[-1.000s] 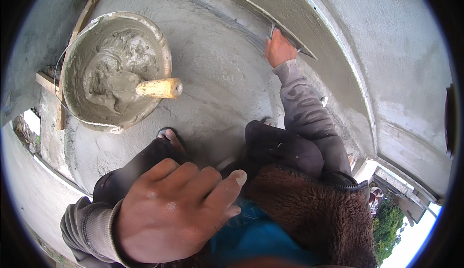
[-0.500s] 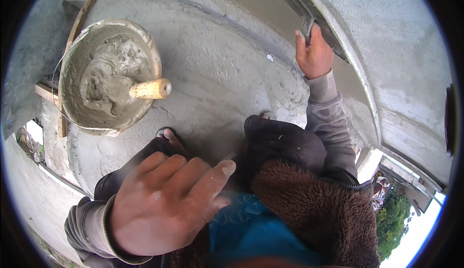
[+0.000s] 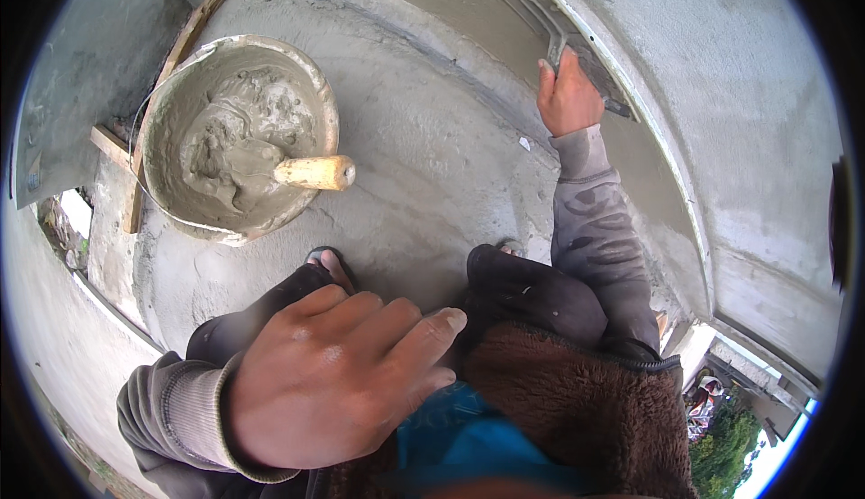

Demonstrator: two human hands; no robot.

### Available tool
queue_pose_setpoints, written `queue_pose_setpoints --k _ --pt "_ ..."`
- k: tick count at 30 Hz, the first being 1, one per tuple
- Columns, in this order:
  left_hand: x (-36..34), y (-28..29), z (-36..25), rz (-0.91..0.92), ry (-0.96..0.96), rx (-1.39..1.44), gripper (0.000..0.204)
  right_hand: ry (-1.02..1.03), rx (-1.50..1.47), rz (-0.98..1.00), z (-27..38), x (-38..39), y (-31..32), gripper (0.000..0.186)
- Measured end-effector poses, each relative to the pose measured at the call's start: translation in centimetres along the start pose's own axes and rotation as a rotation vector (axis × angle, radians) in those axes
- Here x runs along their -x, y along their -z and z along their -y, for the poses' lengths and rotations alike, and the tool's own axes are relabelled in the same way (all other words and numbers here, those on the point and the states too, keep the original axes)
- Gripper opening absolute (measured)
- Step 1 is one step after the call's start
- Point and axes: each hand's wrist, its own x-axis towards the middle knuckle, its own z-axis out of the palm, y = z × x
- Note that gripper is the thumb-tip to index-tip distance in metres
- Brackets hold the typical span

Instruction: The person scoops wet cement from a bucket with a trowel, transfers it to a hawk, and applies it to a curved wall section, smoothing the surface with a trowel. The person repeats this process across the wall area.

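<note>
My right hand (image 3: 569,94) grips the handle of a flat metal trowel (image 3: 602,74), its long blade against the damp grey plaster band (image 3: 653,161) at upper right. My left hand (image 3: 351,373) hangs at bottom centre over my lap, fingers loosely bent and thumb apart, with no object visible in it; its palm is hidden. On the left stands a round bucket (image 3: 327,116) of wet grey mortar (image 3: 225,139), a second tool's wooden handle (image 3: 314,172) sticking out of it toward the right.
Wooden battens (image 3: 189,31) lie along the bucket's left side on the concrete floor (image 3: 414,184). Rough grey walls (image 3: 739,94) curve along the right and left. My legs and sandalled feet (image 3: 329,265) are below. Green foliage (image 3: 730,436) shows beyond an opening at lower right.
My right hand and trowel moved rightward along the plaster, then slightly back left. The bucket shifts in view as the camera moves. My left hand keeps its shape.
</note>
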Motion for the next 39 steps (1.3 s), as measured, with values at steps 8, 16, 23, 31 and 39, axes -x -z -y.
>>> queue_pose_setpoints --k 8,16,23,31,39 --pt "2.0 3.7 5.3 -0.412 0.151 0.015 0.034 0.139 -0.209 -0.082 2.7 1.9 13.7 0.031" --pt "16.0 3.8 22.8 -1.169 1.004 -0.237 0.065 0.361 -0.356 0.107 6.9 2.1 13.6 0.038" --pt "15.4 2.4 23.4 -1.066 1.059 -0.468 0.057 0.459 -0.093 0.322 5.5 2.1 13.7 0.042" --pt "3.6 5.4 10.9 -1.168 1.007 0.794 0.036 0.329 0.044 0.311 -0.8 10.0 23.2 0.044" --pt "-0.7 2.3 7.7 -1.04 1.128 0.812 0.033 -0.333 0.089 0.36 -4.6 27.0 40.7 0.033"
